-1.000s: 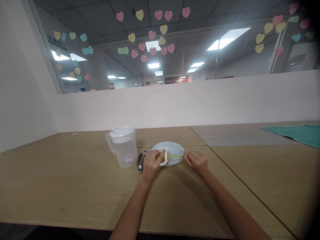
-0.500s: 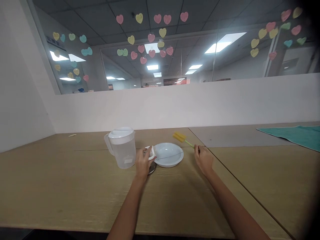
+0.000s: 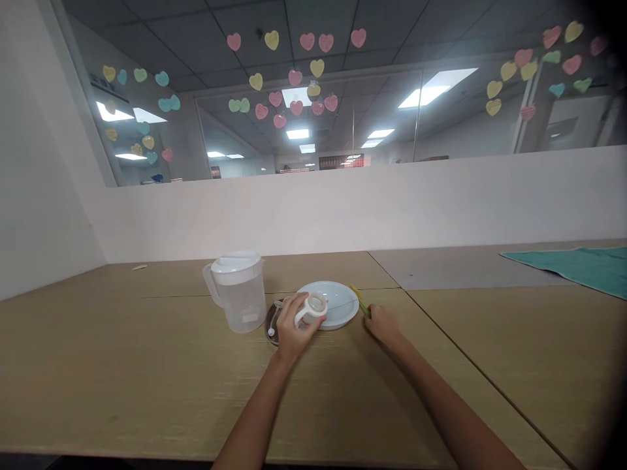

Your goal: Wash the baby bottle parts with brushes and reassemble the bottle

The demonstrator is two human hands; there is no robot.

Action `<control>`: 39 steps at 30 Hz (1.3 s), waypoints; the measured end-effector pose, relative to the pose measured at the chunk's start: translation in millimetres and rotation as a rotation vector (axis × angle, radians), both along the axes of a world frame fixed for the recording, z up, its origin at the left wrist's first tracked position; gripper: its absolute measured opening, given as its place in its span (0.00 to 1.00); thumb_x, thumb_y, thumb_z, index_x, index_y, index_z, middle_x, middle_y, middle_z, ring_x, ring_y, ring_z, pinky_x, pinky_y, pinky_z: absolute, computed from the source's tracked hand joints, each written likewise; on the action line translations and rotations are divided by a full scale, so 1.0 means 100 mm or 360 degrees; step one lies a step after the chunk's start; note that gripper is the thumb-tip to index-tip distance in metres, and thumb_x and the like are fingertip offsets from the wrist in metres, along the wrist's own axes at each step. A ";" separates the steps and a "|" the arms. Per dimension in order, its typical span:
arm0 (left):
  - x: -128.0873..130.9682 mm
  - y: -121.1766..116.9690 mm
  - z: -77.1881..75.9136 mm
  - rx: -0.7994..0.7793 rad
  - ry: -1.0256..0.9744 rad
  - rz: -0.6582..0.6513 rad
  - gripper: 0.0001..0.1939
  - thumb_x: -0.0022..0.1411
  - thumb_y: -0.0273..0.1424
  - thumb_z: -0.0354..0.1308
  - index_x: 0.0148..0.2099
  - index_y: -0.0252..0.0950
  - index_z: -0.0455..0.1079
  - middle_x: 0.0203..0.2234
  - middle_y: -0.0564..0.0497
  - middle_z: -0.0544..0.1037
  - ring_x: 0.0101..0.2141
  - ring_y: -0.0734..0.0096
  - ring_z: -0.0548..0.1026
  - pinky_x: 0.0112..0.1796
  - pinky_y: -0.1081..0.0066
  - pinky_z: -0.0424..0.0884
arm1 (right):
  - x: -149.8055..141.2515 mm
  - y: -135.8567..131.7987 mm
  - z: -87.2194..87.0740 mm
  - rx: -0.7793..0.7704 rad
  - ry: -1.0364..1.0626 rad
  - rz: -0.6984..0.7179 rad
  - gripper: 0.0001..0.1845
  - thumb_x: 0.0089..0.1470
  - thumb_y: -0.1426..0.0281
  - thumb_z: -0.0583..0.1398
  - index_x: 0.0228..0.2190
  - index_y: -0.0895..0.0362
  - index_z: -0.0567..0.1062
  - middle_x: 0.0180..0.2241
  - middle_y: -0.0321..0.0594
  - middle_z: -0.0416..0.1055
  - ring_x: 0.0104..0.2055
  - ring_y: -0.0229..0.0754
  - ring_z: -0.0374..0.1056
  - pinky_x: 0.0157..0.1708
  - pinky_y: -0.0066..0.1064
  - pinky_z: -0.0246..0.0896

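Observation:
My left hand [image 3: 294, 329] grips a small white mug [image 3: 317, 305], its handle towards my palm. The mug is tilted over the left part of a white bowl [image 3: 345, 318]. Fingers of my right hand [image 3: 383, 324] are closed round the green handle of a sponge brush [image 3: 363, 305]. Its yellow sponge head lies along the bowl's right rim; whether it rests on the table cannot be seen. Partly behind my left hand is a dark round disc [image 3: 269, 315] with a white cord on it.
A clear plastic pitcher [image 3: 245, 307] with a white lid stands left of the bowl. A green cloth [image 3: 582, 266] lies at the far right of the wooden table [image 3: 147, 365]. Behind rise a white wall [image 3: 343, 212] and a window with heart-shaped notes.
The sponge brush came out of the mug, rose to the right, then lowered beside the bowl's rim. My left hand swung left, then back right, turning the mug's mouth upward.

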State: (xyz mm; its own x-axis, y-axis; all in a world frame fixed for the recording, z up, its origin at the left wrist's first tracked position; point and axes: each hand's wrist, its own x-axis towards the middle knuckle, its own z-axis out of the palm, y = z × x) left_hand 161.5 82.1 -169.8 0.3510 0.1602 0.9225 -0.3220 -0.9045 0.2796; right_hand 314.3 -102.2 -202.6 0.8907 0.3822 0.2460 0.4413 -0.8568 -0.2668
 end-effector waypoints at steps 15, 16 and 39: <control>0.05 -0.40 -0.30 0.0319 0.0315 -0.0360 0.27 0.52 0.44 0.57 0.50 0.34 0.60 0.38 0.43 0.74 0.38 0.64 0.74 0.38 0.68 0.73 | -0.14 0.02 0.06 0.0012 0.0235 0.0240 0.16 0.46 0.58 0.57 0.33 0.58 0.72 0.32 0.47 0.73 0.33 0.46 0.69 0.25 0.29 0.52; 0.06 -0.40 -0.31 0.0344 0.0323 -0.0331 0.26 0.53 0.44 0.56 0.50 0.34 0.61 0.38 0.42 0.74 0.38 0.63 0.74 0.38 0.67 0.73 | -0.14 0.02 0.07 0.0026 0.0265 0.0275 0.17 0.46 0.57 0.57 0.32 0.57 0.72 0.32 0.47 0.73 0.33 0.46 0.69 0.25 0.28 0.52; 0.09 0.10 -0.15 0.0031 0.0222 0.0077 0.15 0.63 0.32 0.43 0.47 0.33 0.64 0.40 0.45 0.72 0.42 0.64 0.68 0.45 0.63 0.63 | 0.16 -0.16 0.13 0.0338 0.0518 0.0326 0.16 0.51 0.66 0.48 0.26 0.60 0.72 0.19 0.38 0.69 0.19 0.34 0.60 0.21 0.24 0.48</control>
State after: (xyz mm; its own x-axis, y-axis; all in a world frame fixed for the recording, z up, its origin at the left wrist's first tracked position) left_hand 170.3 92.5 -185.3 0.4686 0.1627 0.8683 -0.2372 -0.9236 0.3011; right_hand 330.3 -118.6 -189.3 0.8457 0.5305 0.0572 0.4603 -0.6712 -0.5810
